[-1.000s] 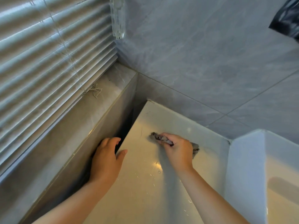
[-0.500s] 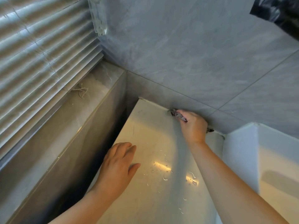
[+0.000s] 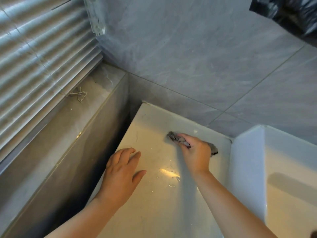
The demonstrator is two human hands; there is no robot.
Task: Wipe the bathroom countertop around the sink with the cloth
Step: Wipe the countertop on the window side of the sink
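Right hand (image 3: 195,152) is clenched on the grey cloth (image 3: 213,149), knuckles up, pressing it flat onto the countertop (image 3: 154,212) at centre-right of the frame, near the back edge where the tiled wall (image 3: 188,57) meets the surface. Cloth sticks out on both sides of the fist. Left hand (image 3: 120,174) lies palm-down at lower centre, fingers spread and holding nothing, close to the counter's left edge, probably bracing.

Risks, judged from this: cloth is bunched small, so strokes may miss strips and leave the water streaks near the glare patch; the back corner beside the white sink wall (image 3: 247,169) could get skipped. The dark gap (image 3: 103,160) left of the counter could swallow pushed-off debris or the cloth.

Right forearm enters from lower right, wrist about straight, reaching forward. Left forearm comes in from the bottom edge, angled up-right.
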